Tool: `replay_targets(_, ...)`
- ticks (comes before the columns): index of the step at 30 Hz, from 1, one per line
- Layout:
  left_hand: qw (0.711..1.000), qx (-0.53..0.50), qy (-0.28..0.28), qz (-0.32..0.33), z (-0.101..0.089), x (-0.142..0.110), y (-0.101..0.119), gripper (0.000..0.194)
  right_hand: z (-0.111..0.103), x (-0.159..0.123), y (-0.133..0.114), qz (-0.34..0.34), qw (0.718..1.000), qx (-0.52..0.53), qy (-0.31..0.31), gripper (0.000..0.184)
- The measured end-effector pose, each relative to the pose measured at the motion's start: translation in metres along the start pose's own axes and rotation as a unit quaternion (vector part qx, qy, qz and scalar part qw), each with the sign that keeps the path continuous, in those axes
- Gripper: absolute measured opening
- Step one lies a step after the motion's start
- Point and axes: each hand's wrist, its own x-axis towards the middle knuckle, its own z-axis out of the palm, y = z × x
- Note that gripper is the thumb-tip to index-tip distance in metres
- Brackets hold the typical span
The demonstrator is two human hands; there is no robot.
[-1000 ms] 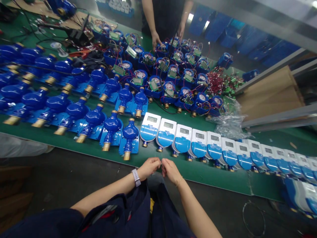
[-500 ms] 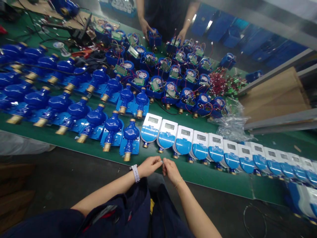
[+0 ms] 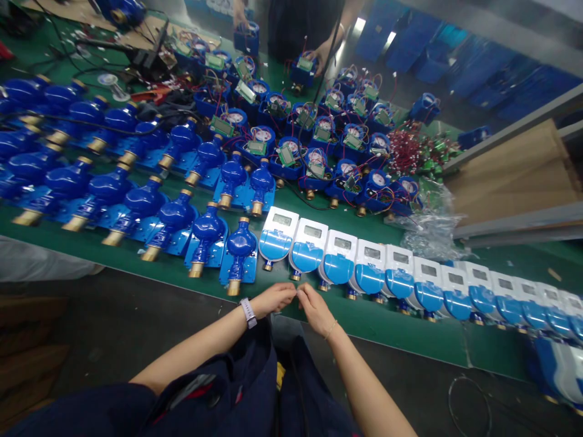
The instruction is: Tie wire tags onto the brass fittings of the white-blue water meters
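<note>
Green assembly bench (image 3: 364,328), factory floor: your left hand (image 3: 272,299) and right hand (image 3: 315,308) close together at the fingertips (image 3: 291,292), whatever they pinch too fine to tell, just in front of a row of white-and-blue plastic water meters (image 3: 368,273). Blue meter bodies with brass ends (image 3: 208,233) lie beyond your left hand; blue plastic crates (image 3: 483,67) stand far past your grip, contents hidden.
</note>
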Motion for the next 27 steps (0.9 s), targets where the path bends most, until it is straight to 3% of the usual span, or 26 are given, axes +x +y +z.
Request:
replay_targets(4,0.980,0.121,0.082,0.138,0.000,0.001,0.002,0.028,0.004,0.006,0.005,0.111,0.988,0.108,0.008,0.045)
replay_targets(6,0.969,0.159,0.095,0.164,-0.001,0.003,0.001,0.027,0.004,0.009,0.006,0.114,0.986,0.118,0.008,0.046)
replay_targets(10,0.993,0.088,0.047,0.070,-0.004,0.007,-0.002,0.025,0.000,0.013,0.006,0.006,1.000,0.021,-0.010,0.037)
replay_targets(12,0.989,0.102,0.064,0.088,-0.005,0.008,-0.003,0.025,0.001,0.016,0.008,0.033,0.999,0.033,-0.006,0.040)
replay_targets(15,0.959,0.185,0.127,0.172,-0.003,0.007,-0.001,0.025,0.004,0.019,0.010,0.125,0.987,0.103,0.009,0.046)
replay_targets(17,0.958,0.187,0.130,0.175,-0.002,0.006,0.001,0.026,0.002,0.019,0.009,0.106,0.990,0.095,0.004,0.044)
replay_targets(20,0.988,0.103,0.075,0.088,-0.001,0.010,0.001,0.025,-0.006,0.019,0.003,0.003,1.000,0.019,-0.006,0.035)
replay_targets(22,0.995,0.060,0.066,0.043,0.000,0.013,-0.002,0.022,-0.008,0.019,0.001,-0.015,1.000,0.007,-0.007,0.033)
replay_targets(24,0.990,0.071,0.092,0.078,0.001,0.016,-0.003,0.022,-0.005,0.020,0.001,0.037,0.997,0.064,-0.018,0.038)
replay_targets(27,0.964,0.151,0.138,0.170,0.001,0.016,-0.001,0.023,0.000,0.022,0.004,0.148,0.971,0.184,-0.028,0.045)
